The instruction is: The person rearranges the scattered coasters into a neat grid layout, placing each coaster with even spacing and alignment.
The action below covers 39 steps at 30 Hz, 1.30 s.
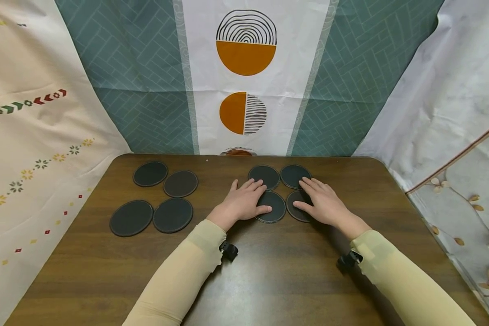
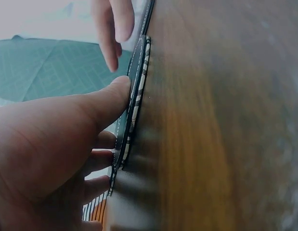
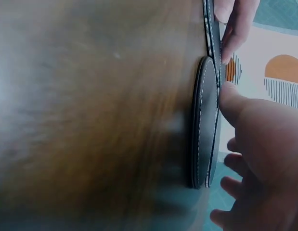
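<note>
Several round black coasters with pale stitching lie close together under my hands. My left hand has its fingers spread and rests on the left pair, with its thumb on the front left coaster and its fingertips at the back left coaster. Opposite it, my right hand stretches its fingertips to the near edge of the back right coaster. Its thumb lies over the front right coaster, partly hiding it. Seen low in the left wrist view, one coaster shows a black-and-white patterned edge.
On the left of the brown wooden table lies another group of dark coasters, among them a back one and a front one. A patterned cloth hangs behind the far edge, with further cloths at both sides.
</note>
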Each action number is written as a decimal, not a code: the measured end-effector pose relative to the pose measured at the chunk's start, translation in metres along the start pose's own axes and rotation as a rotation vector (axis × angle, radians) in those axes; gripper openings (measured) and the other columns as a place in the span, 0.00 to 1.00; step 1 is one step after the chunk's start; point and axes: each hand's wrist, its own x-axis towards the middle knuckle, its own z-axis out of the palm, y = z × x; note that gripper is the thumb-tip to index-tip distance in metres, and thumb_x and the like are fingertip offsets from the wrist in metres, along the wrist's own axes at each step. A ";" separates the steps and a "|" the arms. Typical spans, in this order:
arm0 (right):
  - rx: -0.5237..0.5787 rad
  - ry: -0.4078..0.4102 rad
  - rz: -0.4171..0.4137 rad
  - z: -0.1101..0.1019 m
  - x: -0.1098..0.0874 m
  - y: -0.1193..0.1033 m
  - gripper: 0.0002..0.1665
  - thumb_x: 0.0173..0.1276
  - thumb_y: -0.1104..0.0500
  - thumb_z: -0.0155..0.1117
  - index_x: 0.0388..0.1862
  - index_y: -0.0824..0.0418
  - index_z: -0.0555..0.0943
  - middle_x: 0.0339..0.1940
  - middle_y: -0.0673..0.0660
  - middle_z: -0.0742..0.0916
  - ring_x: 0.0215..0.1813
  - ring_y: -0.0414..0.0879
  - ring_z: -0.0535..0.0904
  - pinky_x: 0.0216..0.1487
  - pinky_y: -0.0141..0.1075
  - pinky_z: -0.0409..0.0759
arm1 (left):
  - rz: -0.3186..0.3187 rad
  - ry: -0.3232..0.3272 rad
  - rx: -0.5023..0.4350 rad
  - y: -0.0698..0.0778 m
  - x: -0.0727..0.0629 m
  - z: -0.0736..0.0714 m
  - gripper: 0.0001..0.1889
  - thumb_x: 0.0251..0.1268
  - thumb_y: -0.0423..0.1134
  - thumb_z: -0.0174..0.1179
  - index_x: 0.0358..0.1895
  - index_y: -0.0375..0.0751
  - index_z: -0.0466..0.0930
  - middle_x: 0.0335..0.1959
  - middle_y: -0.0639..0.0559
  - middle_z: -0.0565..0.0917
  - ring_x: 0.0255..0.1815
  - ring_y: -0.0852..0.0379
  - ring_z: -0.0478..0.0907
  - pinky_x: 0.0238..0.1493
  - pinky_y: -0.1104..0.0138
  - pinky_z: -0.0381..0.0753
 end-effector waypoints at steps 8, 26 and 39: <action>-0.019 -0.067 -0.005 0.002 0.005 -0.003 0.47 0.84 0.39 0.66 0.85 0.69 0.69 0.85 0.71 0.70 0.87 0.70 0.61 0.83 0.71 0.53 | -0.001 0.002 -0.006 -0.001 0.001 0.001 0.45 0.81 0.72 0.55 0.91 0.52 0.59 0.92 0.53 0.55 0.92 0.48 0.47 0.86 0.35 0.42; -0.011 -0.085 -0.028 0.000 0.003 -0.002 0.46 0.84 0.40 0.66 0.84 0.70 0.70 0.85 0.69 0.71 0.87 0.66 0.63 0.84 0.70 0.51 | 0.002 -0.001 -0.010 -0.002 0.000 0.000 0.45 0.81 0.71 0.54 0.91 0.52 0.59 0.92 0.53 0.55 0.92 0.48 0.47 0.87 0.35 0.42; -0.010 -0.037 -0.099 0.004 0.025 -0.029 0.45 0.83 0.40 0.67 0.87 0.64 0.69 0.88 0.66 0.68 0.88 0.64 0.61 0.84 0.70 0.52 | 0.001 0.005 -0.006 -0.001 0.000 -0.002 0.45 0.82 0.71 0.55 0.90 0.51 0.60 0.91 0.53 0.56 0.92 0.48 0.49 0.86 0.35 0.44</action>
